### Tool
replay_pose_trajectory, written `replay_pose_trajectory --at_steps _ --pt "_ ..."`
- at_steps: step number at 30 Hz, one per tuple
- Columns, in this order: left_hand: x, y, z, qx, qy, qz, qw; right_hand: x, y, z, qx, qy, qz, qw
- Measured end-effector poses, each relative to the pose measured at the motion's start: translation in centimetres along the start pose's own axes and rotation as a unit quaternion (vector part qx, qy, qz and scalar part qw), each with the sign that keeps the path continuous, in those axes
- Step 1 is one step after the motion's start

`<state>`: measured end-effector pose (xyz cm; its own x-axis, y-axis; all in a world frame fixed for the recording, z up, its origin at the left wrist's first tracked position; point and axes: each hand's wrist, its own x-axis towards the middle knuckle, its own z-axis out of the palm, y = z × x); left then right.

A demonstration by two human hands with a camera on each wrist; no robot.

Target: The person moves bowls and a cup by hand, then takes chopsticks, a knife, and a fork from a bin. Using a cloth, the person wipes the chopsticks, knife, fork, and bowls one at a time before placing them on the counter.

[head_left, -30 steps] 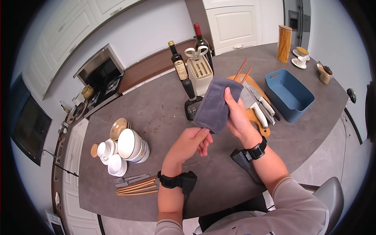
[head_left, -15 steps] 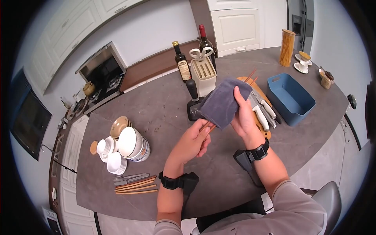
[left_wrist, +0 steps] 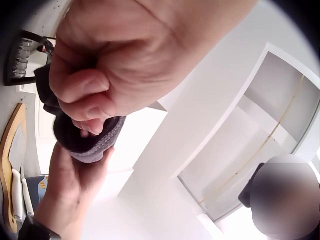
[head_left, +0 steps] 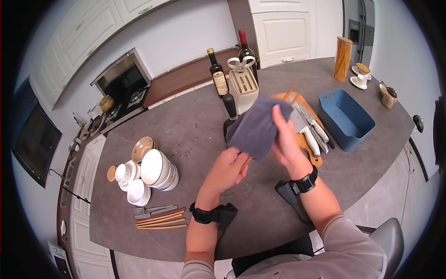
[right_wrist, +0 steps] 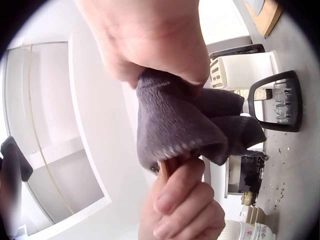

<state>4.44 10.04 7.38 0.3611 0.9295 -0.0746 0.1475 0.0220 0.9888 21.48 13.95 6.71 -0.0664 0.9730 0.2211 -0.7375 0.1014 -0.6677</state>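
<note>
A grey-purple cloth (head_left: pixel 256 128) is wrapped around reddish-brown chopsticks (head_left: pixel 290 91), whose tips stick out past its upper right edge. My right hand (head_left: pixel 289 144) grips the cloth, thumb laid over it. My left hand (head_left: pixel 224 171) holds the other ends of the chopsticks just below the cloth. In the right wrist view, the chopsticks (right_wrist: pixel 169 168) run from the cloth (right_wrist: pixel 175 117) into the curled fingers of my left hand (right_wrist: pixel 185 205). The left wrist view has my left hand (left_wrist: pixel 115 60) curled at the mouth of the cloth (left_wrist: pixel 90 147).
Stacked bowls (head_left: pixel 154 168) stand at the left, above forks, knives and several loose chopsticks (head_left: pixel 161 221). A knife block (head_left: pixel 244 88) and bottles are behind the hands. Knives lie on a wooden board (head_left: pixel 317 160), beside a blue bin (head_left: pixel 346 121). Crumbs are scattered on the table.
Since a second ago my left hand has taken hold of the chopstick ends, now showing below the cloth. The cloth, blurred now, has shifted slightly down and left since the middle frame.
</note>
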Motion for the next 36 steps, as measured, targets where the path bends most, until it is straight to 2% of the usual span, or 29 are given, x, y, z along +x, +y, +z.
replay_pose_trajectory --at_steps 2,4,5,7,9,11,13,15,17,18,19,20,21,22,23,24,25,26,27,29,30,32,35,36 --pt "-0.6 1.0 1.0 0.007 -0.011 0.003 1.000 0.8 -0.6 -1.1 0.095 0.036 -0.012 0.995" --pt "-1.0 1.9 2.0 0.089 0.029 -0.011 0.995 0.4 -0.1 -0.9 0.078 0.048 -0.012 0.996" --pt "-0.7 1.4 2.2 0.089 0.028 -0.010 0.996 0.2 0.3 -0.6 0.064 0.060 -0.015 0.996" --pt "0.0 -0.1 2.4 0.134 0.096 0.006 0.986 -0.7 1.6 0.3 0.038 0.075 -0.018 0.996" --pt "0.2 -0.4 2.3 0.142 0.095 0.012 0.985 -0.8 2.1 0.3 -0.003 0.038 -0.003 0.999" --pt "-0.1 0.2 2.6 0.150 0.092 0.018 0.984 -0.3 0.6 -0.2 0.014 0.076 -0.032 0.997" --pt "-1.1 2.0 3.8 0.100 0.037 0.024 0.994 0.3 -1.6 -0.9 0.013 0.126 -0.075 0.989" --pt "-1.2 2.0 3.8 0.096 0.017 0.019 0.995 1.7 -3.3 -3.9 0.110 0.077 -0.067 0.989" --pt "-1.2 1.8 3.2 -0.014 -0.076 -0.045 0.996 1.5 -4.3 -4.6 0.181 0.009 -0.053 0.982" --pt "-1.0 1.5 3.1 -0.014 -0.077 -0.044 0.996 2.8 -3.3 -6.7 0.245 -0.150 -0.031 0.957" --pt "-0.9 1.1 3.0 -0.169 -0.128 -0.078 0.974 2.6 -3.2 -6.4 0.243 -0.152 -0.033 0.957" --pt "-0.7 0.6 2.9 -0.318 -0.174 -0.112 0.925 2.2 -2.5 -5.7 0.251 -0.119 -0.033 0.960" --pt "-0.3 -0.2 3.0 -0.317 -0.173 -0.111 0.926 1.9 -1.7 -4.9 0.258 -0.087 -0.031 0.962" --pt "0.2 -1.2 3.1 -0.478 -0.214 -0.128 0.842 2.1 -0.4 -4.6 0.257 -0.143 -0.011 0.956" --pt "0.5 -1.7 3.2 -0.622 -0.247 -0.140 0.730 1.9 0.0 -4.4 0.259 -0.145 -0.010 0.955" --pt "0.6 -1.8 3.0 -0.620 -0.244 -0.141 0.732 1.6 0.3 -4.0 0.226 -0.073 -0.010 0.971" --pt "0.6 -1.8 2.8 -0.645 -0.272 -0.154 0.698 1.4 0.6 -3.8 0.192 0.000 -0.011 0.981" --pt "0.6 -1.9 2.7 -0.668 -0.299 -0.167 0.660 1.7 0.0 -4.9 0.187 -0.034 -0.025 0.981" --pt "0.5 -1.8 2.8 -0.669 -0.299 -0.168 0.659 1.6 -1.4 -4.7 0.193 -0.049 -0.036 0.979" --pt "0.1 -1.4 3.3 -0.677 -0.319 -0.184 0.638 3.1 -2.0 -7.1 0.230 -0.043 -0.045 0.971" --pt "0.1 -1.4 3.5 -0.679 -0.319 -0.184 0.635 2.7 -2.1 -6.2 0.228 -0.041 -0.044 0.972" --pt "0.3 -1.3 3.6 -0.695 -0.305 -0.176 0.627 2.0 -2.0 -2.8 0.321 -0.198 0.038 0.925" --pt "0.4 -1.5 2.9 -0.726 -0.293 -0.133 0.608 0.0 0.4 0.2 0.165 -0.069 -0.008 0.984" --pt "0.4 -1.5 2.6 -0.725 -0.291 -0.131 0.610 0.1 0.8 0.1 0.167 -0.072 -0.008 0.983"
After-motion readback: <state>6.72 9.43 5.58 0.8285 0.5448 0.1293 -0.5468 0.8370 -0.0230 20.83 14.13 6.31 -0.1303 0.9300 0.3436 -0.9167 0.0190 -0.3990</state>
